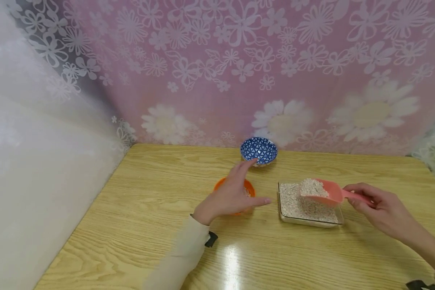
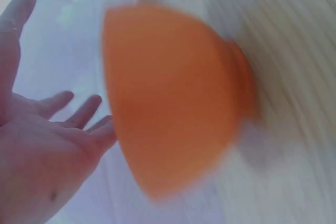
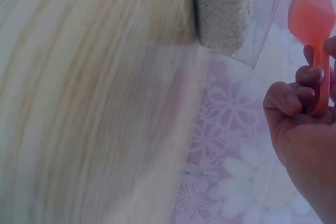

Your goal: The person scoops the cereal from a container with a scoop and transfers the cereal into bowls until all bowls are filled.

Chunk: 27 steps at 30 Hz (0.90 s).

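My right hand [image 1: 375, 205] pinches the handle of a pink scoop [image 1: 328, 192] heaped with pale grain, held just over a clear rectangular dish [image 1: 309, 219] full of the same grain. In the right wrist view the fingers [image 3: 294, 95] curl round the scoop [image 3: 314, 19] handle, with the dish [image 3: 233, 9] beyond. My left hand [image 1: 232, 193] hovers open, fingers spread, over a small orange bowl [image 1: 217, 185] holding some grain. The left wrist view shows the open palm [image 2: 42, 156] beside the blurred orange bowl [image 2: 168, 98].
A blue patterned bowl [image 1: 259, 151] stands at the back of the wooden table [image 1: 130, 225], near the pink flowered curtain [image 1: 239, 60]. A white sheet [image 1: 29, 169] hangs along the table's left edge.
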Motion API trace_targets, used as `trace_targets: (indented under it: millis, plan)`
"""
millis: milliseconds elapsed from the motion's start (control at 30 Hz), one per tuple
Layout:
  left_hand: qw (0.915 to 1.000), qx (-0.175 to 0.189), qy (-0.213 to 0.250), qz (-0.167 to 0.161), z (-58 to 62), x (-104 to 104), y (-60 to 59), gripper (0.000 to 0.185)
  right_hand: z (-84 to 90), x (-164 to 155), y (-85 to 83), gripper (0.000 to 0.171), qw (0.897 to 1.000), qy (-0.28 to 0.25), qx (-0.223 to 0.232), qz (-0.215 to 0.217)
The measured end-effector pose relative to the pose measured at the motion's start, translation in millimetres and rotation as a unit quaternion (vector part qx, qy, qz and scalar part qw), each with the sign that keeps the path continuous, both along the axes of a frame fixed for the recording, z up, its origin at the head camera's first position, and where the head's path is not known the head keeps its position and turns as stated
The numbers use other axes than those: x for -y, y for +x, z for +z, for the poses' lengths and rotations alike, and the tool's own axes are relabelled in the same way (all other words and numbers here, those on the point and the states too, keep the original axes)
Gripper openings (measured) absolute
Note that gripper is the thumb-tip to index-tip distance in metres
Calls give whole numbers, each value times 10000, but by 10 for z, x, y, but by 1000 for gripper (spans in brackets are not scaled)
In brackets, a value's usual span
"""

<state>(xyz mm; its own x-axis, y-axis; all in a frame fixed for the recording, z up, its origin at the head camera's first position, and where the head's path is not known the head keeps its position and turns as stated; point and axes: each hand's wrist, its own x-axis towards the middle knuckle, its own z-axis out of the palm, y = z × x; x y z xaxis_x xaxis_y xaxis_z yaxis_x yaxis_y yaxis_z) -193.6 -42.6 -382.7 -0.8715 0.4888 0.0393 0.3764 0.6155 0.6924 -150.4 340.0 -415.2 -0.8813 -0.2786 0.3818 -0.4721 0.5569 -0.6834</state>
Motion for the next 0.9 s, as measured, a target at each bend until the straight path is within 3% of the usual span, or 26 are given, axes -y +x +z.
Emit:
trace_targets:
  millis: [167, 367, 500, 667, 900]
  plan:
    - [9998, -32, -123, 176, -116, 376, -29, 100, 77, 118, -9, 25, 9999, -36, -70, -149]
    - [9981, 347, -518, 9, -255, 627, -42, 112, 109, 250, -69, 29, 9994, -264, -200, -85]
    - [9951, 683, -690, -186, -323, 709, -56, 119, 131, 368, -122, 29, 9989, -324, -322, 100]
    - [9940, 890, -519, -358, -383, 751, -81, 121, 169, 515, -168, 29, 9977, -395, -463, 288]
    - [9926, 1103, -393, -334, -407, 747, -99, 118, 183, 693, -260, 30, 9948, -505, -603, 653]
